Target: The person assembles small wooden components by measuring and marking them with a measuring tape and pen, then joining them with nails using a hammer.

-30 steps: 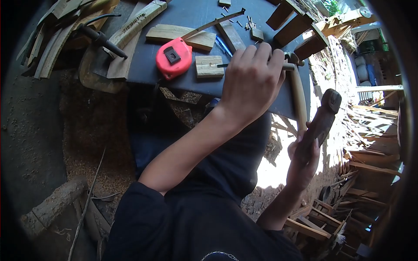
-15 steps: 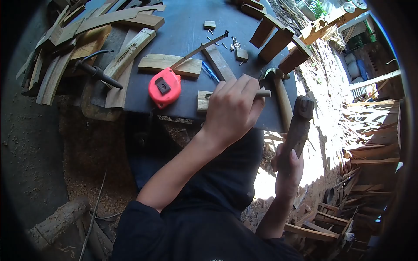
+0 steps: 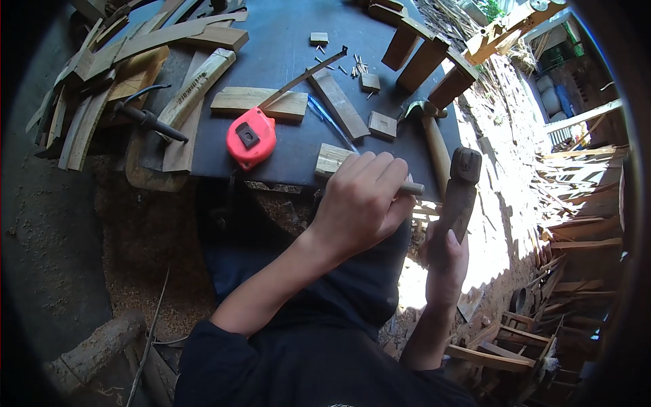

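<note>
My left hand (image 3: 366,200) is closed around a thin rod-like tool (image 3: 412,188), whose end sticks out to the right. Its other end is hidden by the fingers. Beneath and left of that hand, a small pale wood block (image 3: 332,159) lies at the table's front edge. My right hand (image 3: 447,261) grips a dark wooden mallet (image 3: 466,169), held upright beside the table. A red tape measure (image 3: 251,138) with its blade partly out lies to the left. A blue pen (image 3: 329,119) and a flat wood strip (image 3: 339,103) lie beyond my left hand.
A hammer (image 3: 434,139) lies at the table's (image 3: 281,37) right edge, near a small square block (image 3: 383,125). Nails (image 3: 360,66) lie farther back. Wood strips (image 3: 129,51) and a clamp (image 3: 152,122) are on the left. Upright wood pieces (image 3: 424,64) stand back right.
My left hand has moved down toward me with the rod-like tool, and a small square block shows beyond it. The pale block under the hand sits at a different angle.
</note>
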{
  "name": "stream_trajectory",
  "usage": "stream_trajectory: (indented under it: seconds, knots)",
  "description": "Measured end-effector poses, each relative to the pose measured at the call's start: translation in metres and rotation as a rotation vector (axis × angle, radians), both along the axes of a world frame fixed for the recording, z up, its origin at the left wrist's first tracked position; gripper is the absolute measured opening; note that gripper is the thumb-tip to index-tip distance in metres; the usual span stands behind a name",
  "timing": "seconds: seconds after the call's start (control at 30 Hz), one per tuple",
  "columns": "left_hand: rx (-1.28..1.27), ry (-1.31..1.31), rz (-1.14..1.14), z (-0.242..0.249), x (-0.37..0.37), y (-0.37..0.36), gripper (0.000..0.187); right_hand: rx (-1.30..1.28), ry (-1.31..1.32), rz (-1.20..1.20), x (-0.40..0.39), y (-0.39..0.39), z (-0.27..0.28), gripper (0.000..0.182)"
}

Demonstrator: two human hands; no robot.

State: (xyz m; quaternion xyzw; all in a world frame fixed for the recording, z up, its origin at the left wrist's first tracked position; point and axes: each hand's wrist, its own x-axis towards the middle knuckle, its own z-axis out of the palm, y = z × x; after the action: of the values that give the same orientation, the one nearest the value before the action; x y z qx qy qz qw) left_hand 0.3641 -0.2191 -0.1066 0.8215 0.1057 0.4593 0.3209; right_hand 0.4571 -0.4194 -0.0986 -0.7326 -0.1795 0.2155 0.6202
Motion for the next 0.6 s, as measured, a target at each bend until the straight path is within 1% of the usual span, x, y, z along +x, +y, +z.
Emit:
stream_trajectory:
  seconds: [0.1, 0.2, 0.3, 0.4, 0.43, 0.53, 0.6]
  knots:
    - [0.021, 0.010, 0.017, -0.002, 0.003, 0.005, 0.020, -0.036, -0.011, 0.015, -0.004, 0.006, 0.006, 0.051]
    - [0.043, -0.014, 0.029, 0.000, 0.005, 0.006, 0.020, 0.069, 0.037, 0.068, -0.003, 0.004, 0.006, 0.057]
    - [0.092, -0.009, 0.007, 0.003, 0.009, 0.001, 0.021, 0.099, -0.083, 0.030, -0.008, 0.011, 0.011, 0.058]
    - [0.114, -0.010, -0.005, 0.005, 0.017, -0.005, 0.022, 0.187, -0.072, 0.021, -0.005, 0.011, 0.008, 0.059]
    - [0.119, -0.007, -0.003, 0.001, 0.022, -0.008, 0.022, 0.202, -0.003, 0.013, -0.005, 0.009, 0.012, 0.069]
    - [0.107, 0.004, 0.000, -0.002, 0.027, -0.007, 0.023, 0.254, 0.037, 0.034, -0.002, 0.002, 0.011, 0.070]
    - [0.087, 0.012, -0.014, -0.003, 0.027, -0.007, 0.024, 0.243, 0.035, 0.047, -0.001, 0.000, 0.010, 0.070]
